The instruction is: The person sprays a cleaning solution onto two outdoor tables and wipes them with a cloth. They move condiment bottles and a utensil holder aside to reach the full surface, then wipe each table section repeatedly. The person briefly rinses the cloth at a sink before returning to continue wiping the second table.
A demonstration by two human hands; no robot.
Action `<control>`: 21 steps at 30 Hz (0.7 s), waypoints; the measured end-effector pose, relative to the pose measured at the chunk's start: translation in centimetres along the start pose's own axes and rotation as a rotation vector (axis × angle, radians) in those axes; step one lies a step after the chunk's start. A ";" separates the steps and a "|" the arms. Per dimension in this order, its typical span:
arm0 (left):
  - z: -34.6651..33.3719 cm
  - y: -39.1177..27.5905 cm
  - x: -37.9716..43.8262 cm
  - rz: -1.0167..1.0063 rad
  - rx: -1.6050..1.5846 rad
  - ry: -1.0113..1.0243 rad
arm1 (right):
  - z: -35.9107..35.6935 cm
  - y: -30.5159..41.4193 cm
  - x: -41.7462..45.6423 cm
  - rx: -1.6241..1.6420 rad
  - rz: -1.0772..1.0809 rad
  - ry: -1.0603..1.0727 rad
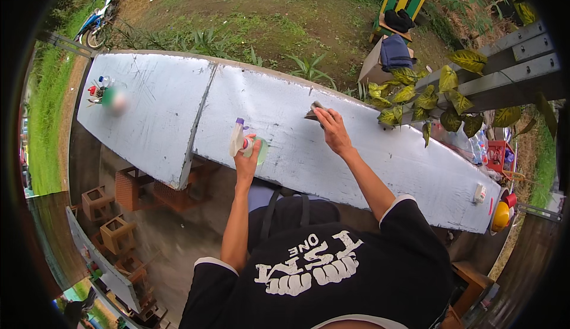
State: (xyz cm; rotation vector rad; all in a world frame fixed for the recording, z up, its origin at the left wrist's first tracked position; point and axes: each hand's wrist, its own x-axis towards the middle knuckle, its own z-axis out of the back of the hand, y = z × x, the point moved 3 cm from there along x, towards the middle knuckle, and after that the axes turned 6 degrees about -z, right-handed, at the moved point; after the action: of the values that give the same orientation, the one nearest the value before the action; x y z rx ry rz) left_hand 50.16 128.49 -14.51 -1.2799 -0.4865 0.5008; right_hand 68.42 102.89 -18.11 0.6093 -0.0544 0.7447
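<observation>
A long table with a pale metal-sheet top (285,93) stretches in front of me. In my left hand (247,157) is a spray bottle (262,151) with green liquid and a white and purple trigger head, held around its neck over the near half of the table. My right hand (331,128) is farther out and to the right, palm down, gripping a dark, flat cloth or pad (317,108) against the tabletop. What exactly the pad is cannot be told.
At the table's left end stand a plastic bottle (106,81) and a green container (108,97). Leafy vines (427,97) hang at the right near a metal rail. A small white box (479,193) and a yellow object (501,216) are at the right end. Brown stools (118,234) stand below left.
</observation>
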 end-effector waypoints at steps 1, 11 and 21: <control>0.8 -0.3 0.1 0.001 0.014 0.000 | -0.5 1.4 -0.9 0.037 -0.030 -0.007; 9.3 -1.5 1.9 -0.105 -0.271 -0.144 | 1.1 6.0 -8.5 0.035 -0.326 -0.098; 16.0 -3.9 5.7 -0.757 0.211 0.132 | 1.0 16.5 -13.5 -0.023 -0.616 -0.438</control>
State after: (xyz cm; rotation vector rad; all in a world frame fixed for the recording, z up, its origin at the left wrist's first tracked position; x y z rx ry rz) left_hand 45.39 143.44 -6.88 -0.8330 -0.7363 -0.1662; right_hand 47.81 103.41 -12.47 0.7107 -0.2658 0.0066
